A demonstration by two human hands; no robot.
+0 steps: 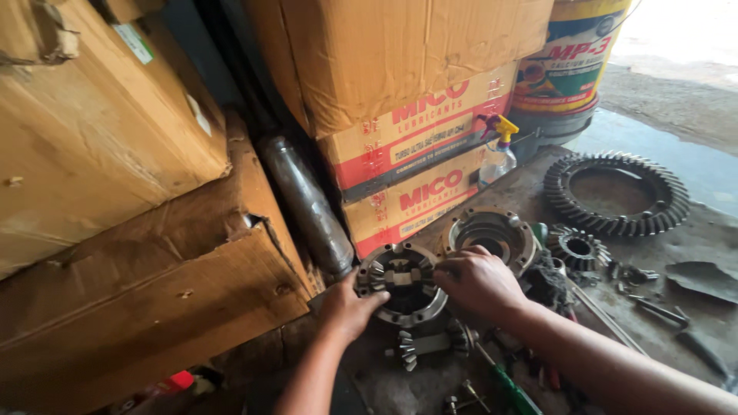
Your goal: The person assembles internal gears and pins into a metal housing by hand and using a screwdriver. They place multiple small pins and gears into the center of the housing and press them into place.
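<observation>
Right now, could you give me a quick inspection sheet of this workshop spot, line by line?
Surface: dark, greasy workshop floor, stained.
Job's things: round metal gear housing with small bevel gears inside; a second round metal housing half lies beside it.
Clutter: large toothed ring gear, small bevel pinion gear, short shaft with gears on its ends, green-handled screwdriver, loose bolts.
Hands: left hand grips the housing's rim; right hand rests on its other side.
Cables: nothing seen.
Surroundings: stacked brown cardboard boxes, yellow-topped spray bottle, yellow-and-green plastic bucket.
</observation>
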